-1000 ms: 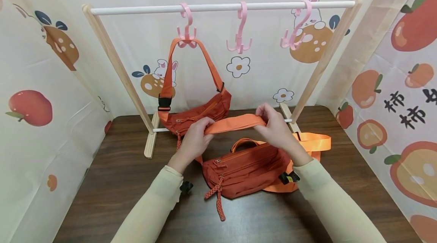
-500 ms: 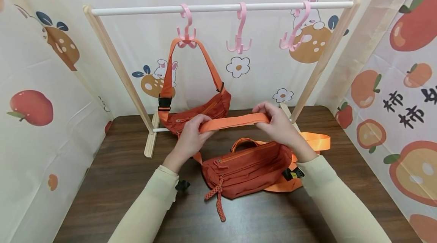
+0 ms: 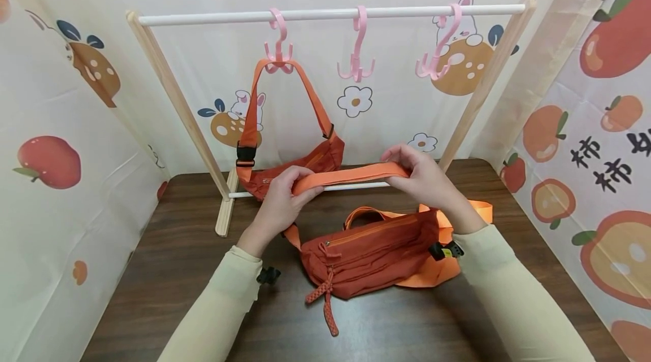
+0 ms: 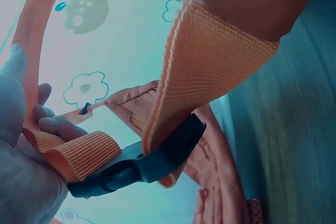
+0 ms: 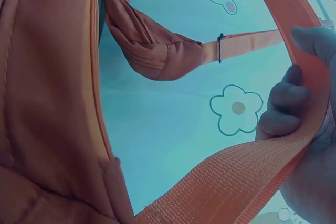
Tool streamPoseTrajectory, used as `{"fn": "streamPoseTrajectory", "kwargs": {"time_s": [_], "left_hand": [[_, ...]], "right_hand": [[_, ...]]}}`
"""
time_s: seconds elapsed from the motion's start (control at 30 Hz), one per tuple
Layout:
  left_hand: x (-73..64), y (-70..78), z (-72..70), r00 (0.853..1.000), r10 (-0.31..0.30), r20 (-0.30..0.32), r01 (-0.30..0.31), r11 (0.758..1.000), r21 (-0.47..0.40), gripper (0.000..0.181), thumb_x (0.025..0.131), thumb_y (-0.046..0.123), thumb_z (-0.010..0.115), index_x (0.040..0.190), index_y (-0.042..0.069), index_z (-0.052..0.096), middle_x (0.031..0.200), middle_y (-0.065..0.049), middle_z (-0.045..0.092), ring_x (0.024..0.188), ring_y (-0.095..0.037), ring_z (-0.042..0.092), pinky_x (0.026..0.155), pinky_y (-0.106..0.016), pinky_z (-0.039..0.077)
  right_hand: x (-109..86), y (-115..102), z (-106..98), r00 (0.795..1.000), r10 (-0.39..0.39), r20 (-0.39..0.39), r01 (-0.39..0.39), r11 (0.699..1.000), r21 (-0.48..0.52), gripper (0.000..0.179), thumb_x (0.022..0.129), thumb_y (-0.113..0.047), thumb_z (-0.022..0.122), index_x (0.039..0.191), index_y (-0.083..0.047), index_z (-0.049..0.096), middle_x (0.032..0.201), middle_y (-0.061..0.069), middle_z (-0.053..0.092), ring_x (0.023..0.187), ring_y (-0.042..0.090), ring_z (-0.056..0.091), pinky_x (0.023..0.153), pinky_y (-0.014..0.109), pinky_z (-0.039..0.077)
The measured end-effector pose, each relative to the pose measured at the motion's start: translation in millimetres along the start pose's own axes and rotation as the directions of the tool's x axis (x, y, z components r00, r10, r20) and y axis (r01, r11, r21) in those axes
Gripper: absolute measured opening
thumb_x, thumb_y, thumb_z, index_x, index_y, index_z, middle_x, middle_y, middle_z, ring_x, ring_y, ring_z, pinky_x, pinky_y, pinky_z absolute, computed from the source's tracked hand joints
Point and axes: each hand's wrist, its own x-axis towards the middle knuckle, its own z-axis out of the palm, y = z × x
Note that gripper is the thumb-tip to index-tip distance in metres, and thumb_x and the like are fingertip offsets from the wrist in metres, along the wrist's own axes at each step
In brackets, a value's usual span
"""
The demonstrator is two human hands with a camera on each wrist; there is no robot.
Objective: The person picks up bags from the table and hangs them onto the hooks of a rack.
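strap (image 3: 351, 174) stretches sideways, its right end slightly higher, gripped by left hand (image 3: 285, 195) and right hand (image 3: 422, 177).

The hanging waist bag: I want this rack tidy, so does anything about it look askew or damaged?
Askew: in the head view the waist bag slants, lower at its black buckle than at the other end, though its strap loops over the leftmost pink hook. No damage shows, but the left hand hides part.

Left hand (image 3: 278, 197) and right hand (image 3: 426, 182) reach forward, fingers (image 5: 287, 96) curled and pinching.
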Motion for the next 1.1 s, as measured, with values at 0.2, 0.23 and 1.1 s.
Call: {"fn": "streamPoseTrajectory", "kwargs": {"time_s": [0.2,0.23,1.1], "left_hand": [[1.0,5.9,-5.0,1.0,0.028,-0.011,-0.027,1.0,0.008,0.033,0.095,0.028,0.081,0.123,0.012,0.071,0.114,-0.001,0.068,0.094,-0.02,0.059,0.082,-0.04,0.05],[1.3,7.4,-6.0,0.999,0.033,-0.013,-0.033,0.999,0.01,0.034,0.096,0.028,0.081,0.124,0.013,0.071,0.115,-0.001,0.068,0.094,-0.02,0.059,0.082,-0.04,0.05],[18.9,52.7,-33.0,0.953,0.266,-0.148,-0.254,0.962,0.097,0.023,0.095,0.017,0.082,0.117,0.012,0.08,0.094,0.0,0.067,0.077,-0.015,0.053,0.065,-0.034,0.044]], "right_hand": [[1.0,-4,-8,0.999,-0.039,-0.025,0.038,0.999,-0.038,0.024,0.098,0.001,0.072,0.121,-0.008,0.07,0.1,0.006,0.072,0.078,0.019,0.061,0.068,0.025,0.049],[1.4,-4,-8,0.999,-0.047,-0.028,0.046,0.998,-0.043,0.023,0.099,0.0,0.072,0.12,-0.009,0.071,0.1,0.005,0.072,0.077,0.018,0.061,0.068,0.025,0.049],[20.1,-49,-29,0.973,-0.179,-0.143,0.157,0.976,-0.152,0.017,0.095,-0.007,0.081,0.109,-0.017,0.083,0.089,-0.004,0.074,0.065,0.015,0.049,0.058,0.024,0.04]]}}
